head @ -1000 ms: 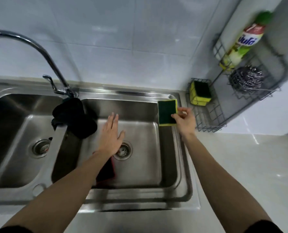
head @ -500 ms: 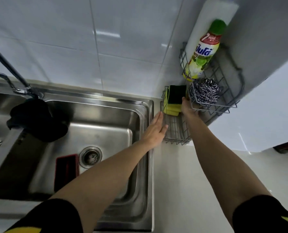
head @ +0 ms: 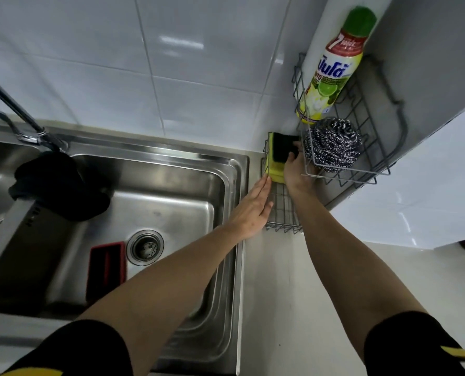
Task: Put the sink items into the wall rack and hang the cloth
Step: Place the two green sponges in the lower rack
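Head view. Yellow-and-green sponge [head: 276, 161] stands on edge in the lower wire basket [head: 281, 226] of the wall rack, at its far end near the tiled wall, dark scouring face toward the right. It looks like more than one sponge stacked side by side; cannot tell how many. Right hand [head: 298, 172] reaches into that basket, fingertips on the dark face of the sponge; whether the grip is closed on it or just pressing, cannot tell, as the thumb is hidden. Left hand [head: 253, 210] lies flat, fingers straight and together, grip wide, holding nothing, fingertips against the basket's left outer wire just beside the sponge's yellow edge.

Upper wire basket [head: 372, 169] of the rack, to the right and higher: steel wool scourer [head: 333, 143] sits at its near end, dish soap bottle [head: 331, 74] with green cap stands behind it, leaning against the wall.

Sink [head: 234, 164], stainless steel, to the left of the rack. Red-and-black item [head: 106, 267] lies on the basin floor just left of the drain [head: 144, 246]; too blurred to identify. Black cloth [head: 57, 185] is draped in a heap over the divider between the two basins, below the faucet [head: 22, 118]. Pale surface [head: 293, 308] runs right of the sink beneath the rack.
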Demonstrator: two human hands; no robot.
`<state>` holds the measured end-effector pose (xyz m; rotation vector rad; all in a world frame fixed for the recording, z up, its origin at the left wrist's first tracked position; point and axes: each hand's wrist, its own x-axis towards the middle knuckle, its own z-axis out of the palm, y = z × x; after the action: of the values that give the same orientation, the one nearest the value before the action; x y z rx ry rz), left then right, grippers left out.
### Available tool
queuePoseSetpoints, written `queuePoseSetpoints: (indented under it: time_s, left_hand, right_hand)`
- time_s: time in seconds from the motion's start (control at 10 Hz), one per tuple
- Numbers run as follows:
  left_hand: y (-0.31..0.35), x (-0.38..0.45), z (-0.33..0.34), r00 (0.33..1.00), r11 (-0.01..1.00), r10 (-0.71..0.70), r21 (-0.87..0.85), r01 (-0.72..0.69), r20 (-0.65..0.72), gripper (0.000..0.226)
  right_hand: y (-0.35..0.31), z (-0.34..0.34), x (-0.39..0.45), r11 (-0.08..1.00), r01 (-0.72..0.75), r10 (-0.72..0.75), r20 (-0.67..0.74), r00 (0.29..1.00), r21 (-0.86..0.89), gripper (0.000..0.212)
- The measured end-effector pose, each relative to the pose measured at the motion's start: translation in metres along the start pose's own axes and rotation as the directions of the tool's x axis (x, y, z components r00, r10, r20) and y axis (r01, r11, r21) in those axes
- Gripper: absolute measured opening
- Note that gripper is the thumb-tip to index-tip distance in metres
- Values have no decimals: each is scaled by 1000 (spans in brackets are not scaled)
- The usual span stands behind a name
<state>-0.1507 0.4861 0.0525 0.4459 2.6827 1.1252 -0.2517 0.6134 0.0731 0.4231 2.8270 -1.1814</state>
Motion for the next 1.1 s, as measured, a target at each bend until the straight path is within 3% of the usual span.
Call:
queuePoseSetpoints:
  time_s: [0.2, 0.4, 0.5, 0.6, 0.7, 0.8, 0.9, 1.0, 1.1]
  left_hand:
    - [-1, -1, -3, 1000, 1000, 23, 15, -23, 3, 61]
    - [-3, 0, -5, 999, 999, 30, 41, -31, 18, 62]
    - [-4, 0, -7, 999, 996, 41, 73, -43, 31, 62]
    - [-7, -1, -10, 998, 994, 54, 98, -57, 32, 63]
    - [-13, -12, -19, 997, 992, 75, 97, -77, 24, 62]
    - [-22, -24, -31, 998, 994, 69, 81, -68, -1, 61]
    - [-52, -55, -58, 996, 996, 21, 89, -13, -82, 61]
    - [-82, -86, -80, 990, 993, -39, 104, 54, -134, 59]
    - [-135, -140, -113, 980, 975, -109, 174, 138, -169, 57]
  right_hand:
    - [7, -14, -6, 981, 40, -18, 117, 993, -187, 47]
    - [5, -15, 1, 980, 49, -27, 116, 993, -194, 62]
    - [1, -15, 0, 976, -21, 55, 155, 986, -216, 68]
    - [2, -19, -3, 977, 16, 13, 133, 991, -211, 63]
    - [-5, -22, -16, 986, 156, -153, 60, 986, -59, 50]
    - [-19, -22, -32, 959, 262, -266, -18, 964, -104, 41]
    - [-43, -5, -65, 853, 468, -500, -104, 860, -231, 24]
    - [-59, 20, -95, 817, 544, -561, -48, 826, -193, 17]
    - [-71, 75, -138, 857, 504, -492, 121, 862, -103, 15]
